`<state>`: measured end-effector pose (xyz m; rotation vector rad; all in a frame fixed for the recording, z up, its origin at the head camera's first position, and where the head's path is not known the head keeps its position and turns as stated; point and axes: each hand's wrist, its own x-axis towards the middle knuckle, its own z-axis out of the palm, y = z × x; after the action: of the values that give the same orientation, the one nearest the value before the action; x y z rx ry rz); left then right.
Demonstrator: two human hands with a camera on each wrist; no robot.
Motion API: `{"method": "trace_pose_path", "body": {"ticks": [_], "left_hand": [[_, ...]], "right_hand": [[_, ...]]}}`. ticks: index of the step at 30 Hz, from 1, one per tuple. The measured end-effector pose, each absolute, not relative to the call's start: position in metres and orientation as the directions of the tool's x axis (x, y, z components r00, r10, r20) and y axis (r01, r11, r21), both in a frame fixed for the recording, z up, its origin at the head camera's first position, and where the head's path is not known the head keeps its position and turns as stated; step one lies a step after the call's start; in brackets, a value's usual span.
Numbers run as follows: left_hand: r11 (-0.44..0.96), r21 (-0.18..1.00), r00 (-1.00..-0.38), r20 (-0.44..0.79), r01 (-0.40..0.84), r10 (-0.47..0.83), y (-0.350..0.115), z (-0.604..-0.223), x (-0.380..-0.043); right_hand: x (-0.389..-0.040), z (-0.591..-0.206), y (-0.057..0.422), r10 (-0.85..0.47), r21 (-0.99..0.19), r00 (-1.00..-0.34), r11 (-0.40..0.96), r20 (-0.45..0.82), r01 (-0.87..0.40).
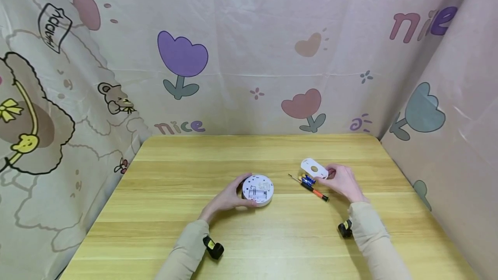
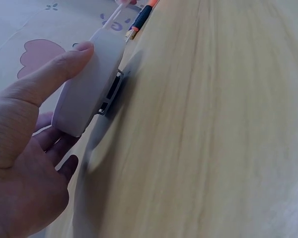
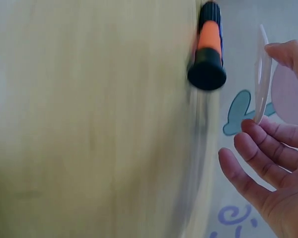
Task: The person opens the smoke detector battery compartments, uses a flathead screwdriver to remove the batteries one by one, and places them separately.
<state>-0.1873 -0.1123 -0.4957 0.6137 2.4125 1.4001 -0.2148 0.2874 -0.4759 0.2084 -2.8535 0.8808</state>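
My left hand grips a round white device, resembling a smoke detector, between thumb and fingers. Its upturned face has an uncovered battery compartment. In the left wrist view, a dark-slotted tab juts from the device on the table side; whether it touches the table, I cannot tell. My right hand pinches a thin white mounting plate with a central hole, thumb on one face and fingertips at the other side. Near this plate lie blue batteries and a screwdriver with an orange and black handle.
The wooden table has a printed curtain behind it and at both sides. A black camera is worn on the left wrist and another camera on the right.
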Motion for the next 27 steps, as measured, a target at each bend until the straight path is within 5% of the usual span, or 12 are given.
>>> {"method": "trace_pose_path", "body": {"ticks": [15,27], "left_hand": [[0.304,0.910,-0.846,0.086,0.282,0.527,-0.130,-0.498,-0.197],[0.323,0.921,-0.875,0.039,0.219,0.483,-0.132,-0.494,-0.194]], "right_hand": [[-0.206,-0.468,0.236,-0.275,-0.521,-0.924,0.766,0.265,-0.377],[-0.203,-0.465,0.201,-0.374,-0.545,-0.898,0.715,0.231,-0.437]]}}
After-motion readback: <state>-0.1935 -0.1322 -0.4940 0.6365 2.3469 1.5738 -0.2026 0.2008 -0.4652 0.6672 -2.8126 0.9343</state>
